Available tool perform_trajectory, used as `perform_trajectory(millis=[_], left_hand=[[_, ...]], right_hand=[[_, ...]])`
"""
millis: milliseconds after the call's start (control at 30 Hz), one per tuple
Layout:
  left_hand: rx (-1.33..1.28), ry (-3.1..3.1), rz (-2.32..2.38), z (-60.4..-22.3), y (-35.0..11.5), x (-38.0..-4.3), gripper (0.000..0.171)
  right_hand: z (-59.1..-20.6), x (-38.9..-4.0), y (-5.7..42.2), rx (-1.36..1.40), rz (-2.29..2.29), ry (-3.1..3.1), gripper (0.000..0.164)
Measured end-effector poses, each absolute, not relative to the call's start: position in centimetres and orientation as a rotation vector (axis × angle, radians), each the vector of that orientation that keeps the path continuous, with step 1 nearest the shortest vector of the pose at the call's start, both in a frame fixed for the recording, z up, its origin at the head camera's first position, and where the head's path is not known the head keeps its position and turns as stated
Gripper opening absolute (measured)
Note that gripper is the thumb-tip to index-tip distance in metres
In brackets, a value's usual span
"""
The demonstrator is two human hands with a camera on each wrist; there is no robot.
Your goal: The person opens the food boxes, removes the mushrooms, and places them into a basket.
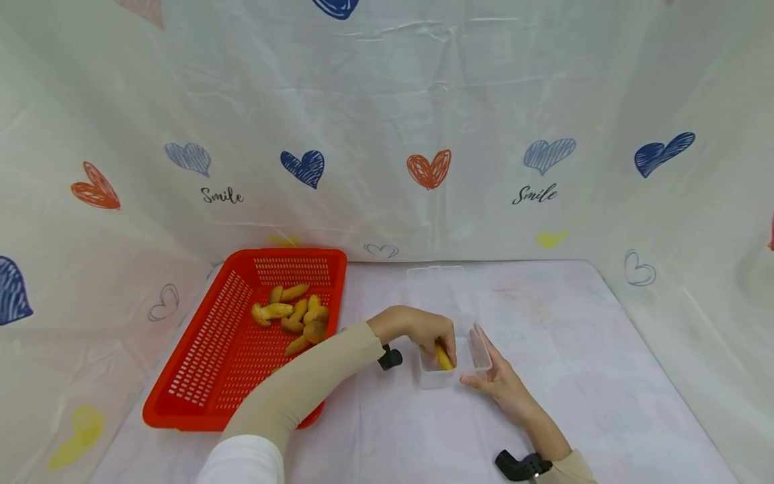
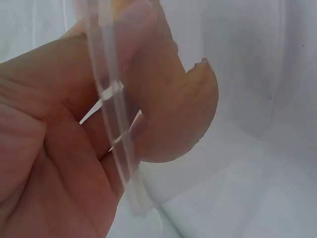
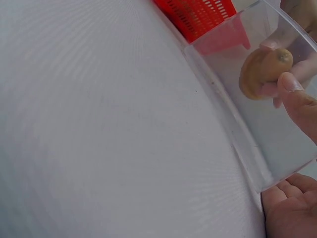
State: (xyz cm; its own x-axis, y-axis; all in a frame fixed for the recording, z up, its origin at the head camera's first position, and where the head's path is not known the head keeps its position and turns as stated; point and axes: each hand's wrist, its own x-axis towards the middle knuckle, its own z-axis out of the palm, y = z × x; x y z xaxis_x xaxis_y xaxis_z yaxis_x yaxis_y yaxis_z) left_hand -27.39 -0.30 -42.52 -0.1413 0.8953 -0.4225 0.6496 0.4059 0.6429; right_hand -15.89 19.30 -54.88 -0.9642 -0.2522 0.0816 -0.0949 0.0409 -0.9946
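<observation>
A clear plastic box (image 1: 437,380) stands on the table with its lid (image 1: 435,286) tipped back behind it. My left hand (image 1: 432,333) reaches down into the box and pinches a yellow-brown mushroom (image 1: 445,357). Through the clear wall, the left wrist view shows the mushroom's rounded cap (image 2: 181,116) below the fingers. My right hand (image 1: 502,384) rests against the box's near right corner, its fingers extended along the side. In the right wrist view its thumb (image 3: 295,96) lies on the front wall, and the mushroom (image 3: 262,72) shows through the plastic.
A red perforated basket (image 1: 199,376) sits at the left of the table, holding several mushrooms (image 1: 278,310). My left forearm passes over its near right corner. A white tablecloth (image 1: 580,383) covers the table, and a heart-patterned curtain (image 1: 369,114) hangs behind it.
</observation>
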Motion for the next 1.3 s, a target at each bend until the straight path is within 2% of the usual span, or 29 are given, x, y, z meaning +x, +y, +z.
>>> perform_trajectory(millis=[533,933,1300], left_hand=[[1.342,1.711,0.926,-38.7,-3.9,-26.9,0.037],[1.189,1.945,1.084,-35.3,-11.6,-25.7,0.041],[0.910,2.086,1.225,-34.7,-19.1,-25.3,0.044]], right_hand=[[-55.1,-16.0,19.3,-0.407,-2.064,2.181,0.104],[-55.2,-15.8,19.1,-0.389,-2.115,2.146,0.107],[-55.2,-15.9,19.1,-0.394,-2.104,2.164,0.107]])
